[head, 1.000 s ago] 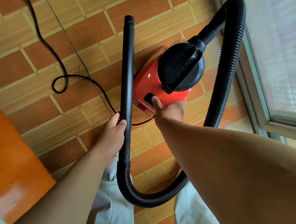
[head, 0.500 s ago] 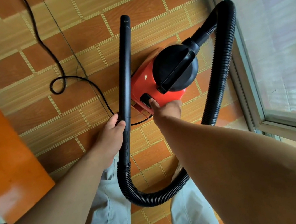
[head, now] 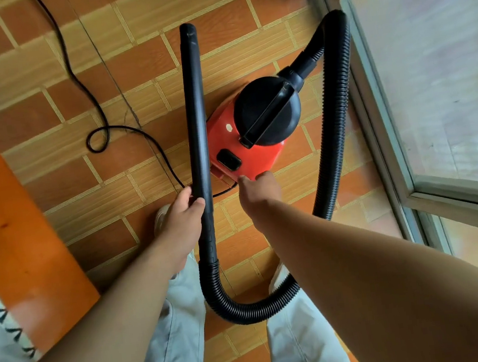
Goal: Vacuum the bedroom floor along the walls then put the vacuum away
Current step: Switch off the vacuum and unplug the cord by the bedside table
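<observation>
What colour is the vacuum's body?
Red vacuum body, black dome on top; head view.

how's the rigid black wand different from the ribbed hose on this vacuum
The wand is straight and smooth; the hose is ribbed and curves in a loop. The left hand grips the wand; no hand touches the hose. Both are black and join end to end.

Occlusions and cut-offs, head view
Power cord (head: 94,108) exits at top edge; wand (head: 195,119) hides its join to the vacuum (head: 246,152). Right hand's (head: 258,190) fingertips unresolved against the vacuum's near edge. Both shoes mostly hidden behind arms and hose (head: 336,143).
</observation>
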